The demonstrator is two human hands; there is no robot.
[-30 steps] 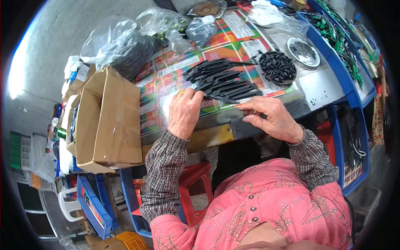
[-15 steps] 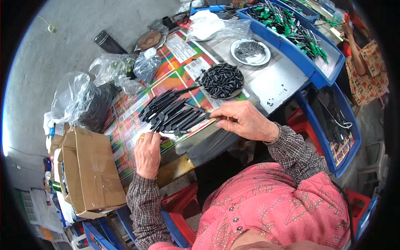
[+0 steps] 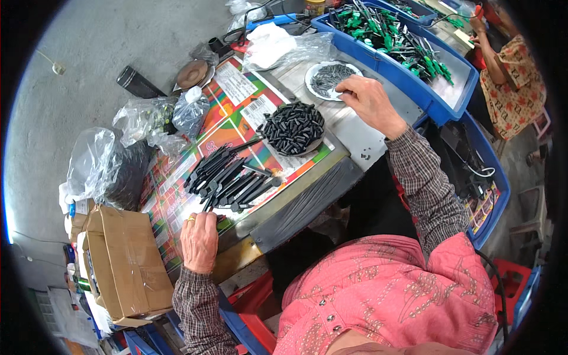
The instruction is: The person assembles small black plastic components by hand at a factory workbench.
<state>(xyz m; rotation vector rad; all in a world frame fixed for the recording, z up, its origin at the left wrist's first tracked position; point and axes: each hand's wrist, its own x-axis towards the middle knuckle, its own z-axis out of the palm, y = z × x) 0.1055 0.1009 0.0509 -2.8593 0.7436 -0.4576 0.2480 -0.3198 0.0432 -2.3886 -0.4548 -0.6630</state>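
Note:
My right hand point(image 3: 374, 106) reaches over the near right rim of a white plate point(image 3: 309, 89) that holds many thin metal pins point(image 3: 332, 78). Its thumb and fingers are drawn together; what lies between them, if anything, is too small to make out. My left hand point(image 3: 199, 244) rests at the table's near edge with its fingers curled, beside the near left end of a pile of slim black plastic strips point(image 3: 228, 180). Its fingertips are partly hidden. Between pile and plate stands a round dish heaped with short black plastic pieces point(image 3: 291, 128).
Blue trays point(image 3: 408, 80) of green-and-black parts stand at the far right, near another person's arm point(image 3: 492, 56). Clear bags point(image 3: 97, 163) and an open cardboard box point(image 3: 130, 260) are on the left. A black cylinder point(image 3: 137, 83) lies beyond. A second blue bin point(image 3: 500, 204) sits lower right.
My right hand has moved away from the near right end of the black strips, up and right to the plate of pins. My left hand remains by the strips. The whole view has shifted slightly.

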